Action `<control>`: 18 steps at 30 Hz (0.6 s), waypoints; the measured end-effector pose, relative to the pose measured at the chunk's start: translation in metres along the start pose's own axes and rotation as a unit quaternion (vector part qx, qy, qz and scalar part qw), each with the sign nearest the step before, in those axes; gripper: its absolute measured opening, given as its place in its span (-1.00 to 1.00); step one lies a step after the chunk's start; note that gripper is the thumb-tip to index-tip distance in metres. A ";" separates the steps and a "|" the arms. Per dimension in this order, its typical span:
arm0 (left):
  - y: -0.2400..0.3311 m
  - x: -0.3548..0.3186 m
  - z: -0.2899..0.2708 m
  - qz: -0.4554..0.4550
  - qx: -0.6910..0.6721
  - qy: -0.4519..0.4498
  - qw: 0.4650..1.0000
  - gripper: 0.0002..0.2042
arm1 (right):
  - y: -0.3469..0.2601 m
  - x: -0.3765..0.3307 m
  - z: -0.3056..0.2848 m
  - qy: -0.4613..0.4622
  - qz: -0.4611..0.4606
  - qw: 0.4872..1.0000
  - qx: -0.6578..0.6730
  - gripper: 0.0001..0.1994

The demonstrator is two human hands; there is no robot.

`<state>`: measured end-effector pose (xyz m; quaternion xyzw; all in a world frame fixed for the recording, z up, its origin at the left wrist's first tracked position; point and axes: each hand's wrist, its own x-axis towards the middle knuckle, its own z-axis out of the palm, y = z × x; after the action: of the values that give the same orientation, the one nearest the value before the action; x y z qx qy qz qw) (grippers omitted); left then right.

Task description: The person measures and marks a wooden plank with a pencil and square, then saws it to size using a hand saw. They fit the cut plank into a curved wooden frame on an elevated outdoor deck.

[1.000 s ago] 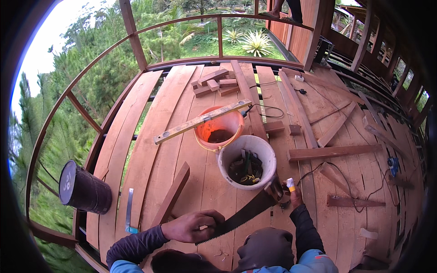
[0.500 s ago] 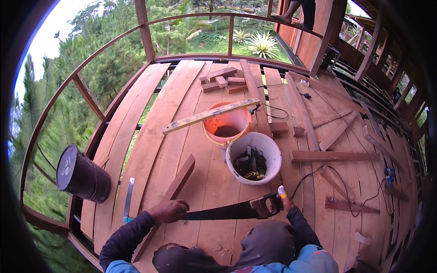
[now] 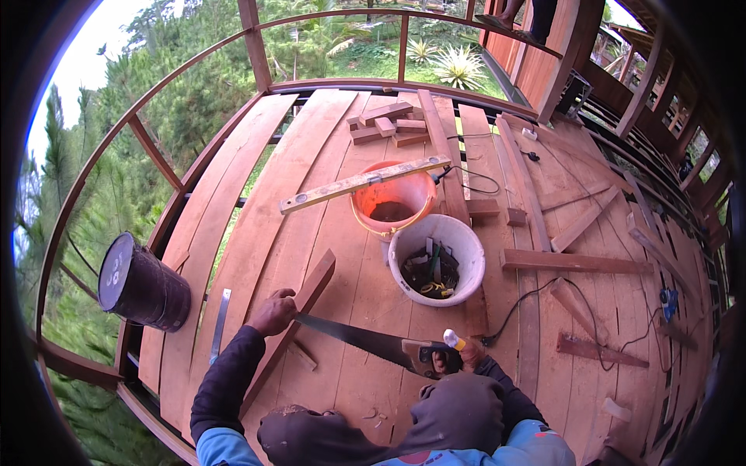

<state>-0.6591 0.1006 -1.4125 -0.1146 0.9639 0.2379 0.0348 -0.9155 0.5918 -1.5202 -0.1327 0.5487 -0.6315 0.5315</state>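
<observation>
My right hand (image 3: pixel 466 356) is closed around the handle of a handsaw (image 3: pixel 361 339); one finger, wrapped in white and yellow, sticks out. The dark blade slants up to the left, its tip close to my left hand (image 3: pixel 273 312) at the edge of a reddish wooden beam (image 3: pixel 311 289). My left fingers are bent against that beam, which lies diagonally on the planks. A short wood strip (image 3: pixel 301 356) rests beside the beam, below the saw. Left of my left hand lies a try square (image 3: pixel 221 325), its lower end hidden by my sleeve.
A white bucket (image 3: pixel 475 268) with tools stands ahead, beside an orange bucket (image 3: pixel 422 203) with a spirit level (image 3: pixel 365 183) across it. A dark drum (image 3: pixel 155 289) stands left near the railing (image 3: pixel 155 159). Wood blocks, a cable (image 3: pixel 509 314) and gaps between planks surround me.
My left hand has moved farther up along the beam. The saw has shifted up at its tip and now slants; my right hand came slightly left. The short strip has come into view.
</observation>
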 end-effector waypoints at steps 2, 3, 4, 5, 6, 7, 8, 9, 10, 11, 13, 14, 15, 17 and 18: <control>-0.012 0.008 0.004 -0.026 0.001 0.047 0.999 -0.82 | 0.003 0.005 0.010 -0.006 -0.002 1.000 0.012 -0.64; -0.015 0.011 0.007 -0.049 -0.006 0.088 0.995 -0.79 | 0.005 0.008 0.015 -0.008 -0.005 1.000 0.018 -0.64; -0.020 0.015 0.010 -0.072 -0.013 0.128 0.989 -0.76 | 0.007 0.011 0.020 -0.007 -0.007 1.000 0.025 -0.65; -0.026 0.019 0.014 -0.067 0.008 0.186 0.980 -0.57 | 0.011 0.015 0.026 -0.011 -0.007 0.999 0.034 -0.66; -0.030 0.023 0.019 -0.094 -0.020 0.213 0.972 -0.53 | 0.013 0.018 0.030 -0.009 -0.012 0.999 0.041 -0.66; -0.033 0.025 0.024 -0.121 -0.049 0.239 0.962 -0.50 | 0.015 0.019 0.034 -0.009 -0.016 0.999 0.049 -0.67; -0.040 0.029 0.030 -0.146 -0.077 0.265 0.950 -0.47 | 0.017 0.021 0.038 -0.007 -0.020 0.998 0.057 -0.68; -0.049 0.029 0.041 -0.197 -0.113 0.260 0.939 -0.40 | 0.017 0.023 0.041 -0.007 -0.026 0.998 0.064 -0.68; -0.058 0.021 0.051 -0.230 -0.112 0.234 0.938 -0.38 | 0.018 0.024 0.045 -0.007 -0.031 0.997 0.067 -0.69; -0.059 0.016 0.064 -0.260 -0.115 0.205 0.936 -0.35 | 0.019 0.022 0.043 -0.002 -0.038 0.997 0.071 -0.71; -0.070 -0.004 0.089 -0.279 -0.061 0.173 0.943 -0.29 | 0.025 0.021 0.041 0.000 -0.055 0.995 0.083 -0.76; -0.075 -0.015 0.100 -0.304 -0.060 0.162 0.937 -0.29 | 0.029 0.020 0.039 0.029 -0.059 0.996 0.055 -0.76; -0.076 -0.027 0.107 -0.329 -0.060 0.151 0.930 -0.29 | 0.034 0.020 0.038 0.058 -0.062 0.996 0.025 -0.76; -0.079 -0.051 0.114 -0.382 -0.059 0.129 0.913 -0.22 | 0.038 0.018 0.035 0.098 -0.065 0.993 -0.015 -0.76; -0.083 -0.054 0.122 -0.387 -0.066 0.118 0.912 -0.21 | 0.037 0.020 0.034 0.105 -0.063 0.992 -0.028 -0.76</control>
<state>-0.5850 0.0973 -1.5512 -0.5077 0.8232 0.2540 0.0022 -0.8781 0.5625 -1.5473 -0.1142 0.6094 -0.6588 0.4261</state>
